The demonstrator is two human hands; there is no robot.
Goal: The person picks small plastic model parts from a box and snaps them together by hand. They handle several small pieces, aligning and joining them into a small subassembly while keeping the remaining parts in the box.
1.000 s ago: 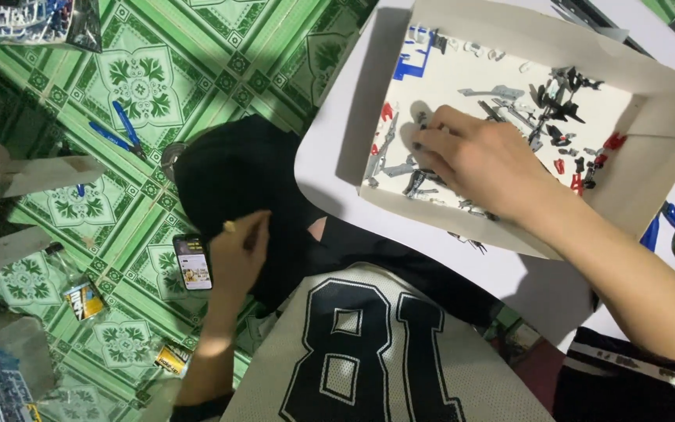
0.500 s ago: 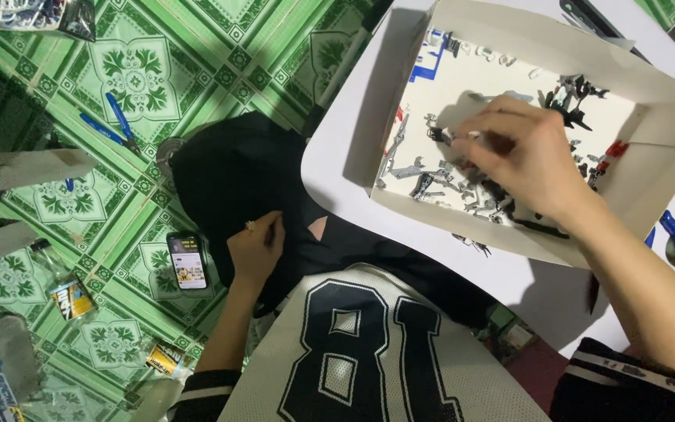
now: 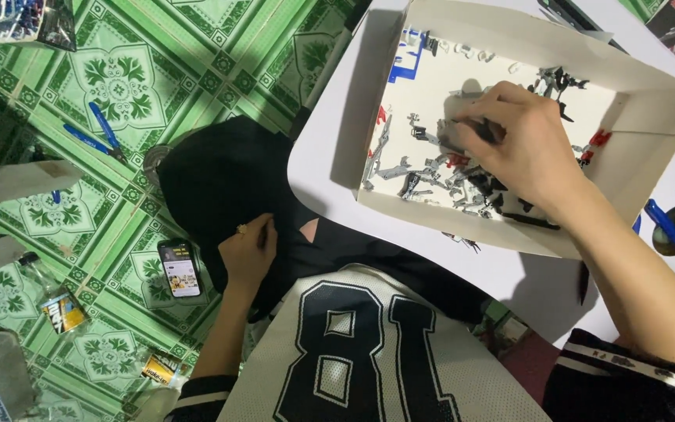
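The box [image 3: 650, 148] was plain matt cardboard, full of small hard plastic kit parts [image 3: 431, 168] in grey, red and black. Floor [image 3: 119, 78] was glossy green patterned tile. Phone [image 3: 179, 268] had a shiny glass screen, and the trousers [image 3: 228, 180] were soft matt black cloth.

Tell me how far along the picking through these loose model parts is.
Done: many small grey, black and red parts lie loose in the white cardboard box. In hand: the right hand reaches among them, its grip hidden. Left: most pieces are scattered and unjoined; the blue cutters lie on the floor, and the left hand rests on black cloth.
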